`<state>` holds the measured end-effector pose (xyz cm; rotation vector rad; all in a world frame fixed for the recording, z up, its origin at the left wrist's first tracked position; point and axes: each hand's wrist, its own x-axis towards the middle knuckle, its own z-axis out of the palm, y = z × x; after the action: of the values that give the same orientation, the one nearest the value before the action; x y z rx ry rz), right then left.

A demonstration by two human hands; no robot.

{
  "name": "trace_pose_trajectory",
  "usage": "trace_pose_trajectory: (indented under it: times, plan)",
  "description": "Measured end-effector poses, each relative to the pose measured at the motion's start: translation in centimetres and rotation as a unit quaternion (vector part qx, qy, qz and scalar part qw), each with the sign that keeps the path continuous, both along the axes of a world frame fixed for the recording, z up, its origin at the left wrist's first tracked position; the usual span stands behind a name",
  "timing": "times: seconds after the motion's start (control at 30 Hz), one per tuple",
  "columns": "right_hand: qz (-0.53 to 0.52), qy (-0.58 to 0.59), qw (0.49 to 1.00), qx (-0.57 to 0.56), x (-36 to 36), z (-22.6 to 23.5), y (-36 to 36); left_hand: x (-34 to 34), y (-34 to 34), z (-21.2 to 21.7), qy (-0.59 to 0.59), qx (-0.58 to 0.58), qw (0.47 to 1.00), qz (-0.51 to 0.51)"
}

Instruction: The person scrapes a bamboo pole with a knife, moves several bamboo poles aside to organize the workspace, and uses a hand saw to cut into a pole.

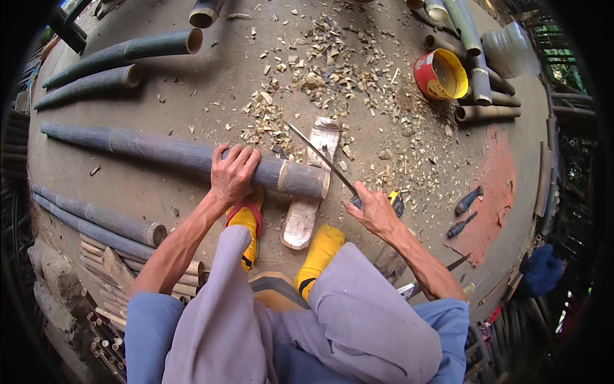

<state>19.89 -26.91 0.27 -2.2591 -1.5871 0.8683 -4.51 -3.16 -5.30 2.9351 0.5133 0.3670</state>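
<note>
A thick dark bamboo pole (160, 150) lies across the ground from the left. Its cut end rests on a pale, hacked wooden block (300, 223). My left hand (235, 171) is wrapped over the pole near that end, beside a ringed node. In my right hand (374, 210) is a long thin blade (318, 153) with a dark handle. The blade slants up and left over the block, just past the pole's cut end; whether it touches the pole I cannot tell. My feet in yellow socks (323, 249) are placed on either side of the block.
Wood chips (326, 64) litter the ground ahead. A yellow tape measure (396, 202) lies beside my right hand. Two dark tools (469, 200) lie by a reddish patch (492, 185). Bamboo lengths (121, 51) flank both sides. A red-and-yellow bucket (440, 75) stands far right.
</note>
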Motion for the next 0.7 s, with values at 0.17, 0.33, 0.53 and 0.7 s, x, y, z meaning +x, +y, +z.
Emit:
trace_pose_trajectory:
  times: [0.17, 0.33, 0.53, 0.7]
  plan:
    - [-0.018, 0.037, 0.957, 0.286, -2.4, 3.4, 0.1, 0.0, -0.7, -0.2, -0.023, 0.025, 0.999, 0.013]
    - [0.023, -0.054, 0.997, -0.044, -0.4, 0.1, -1.3, 0.7, 0.0, 0.0, -0.019, 0.034, 0.999, 0.014]
    - [-0.049, 0.06, 0.982, 0.172, -2.5, 3.6, -0.1, -0.1, -0.8, -0.2, -0.023, 0.035, 0.999, 0.023]
    - [-0.026, 0.042, 0.999, 0.016, 0.2, -1.1, -1.4, 0.4, -0.2, -0.7, -0.04, 0.066, 0.997, 0.025]
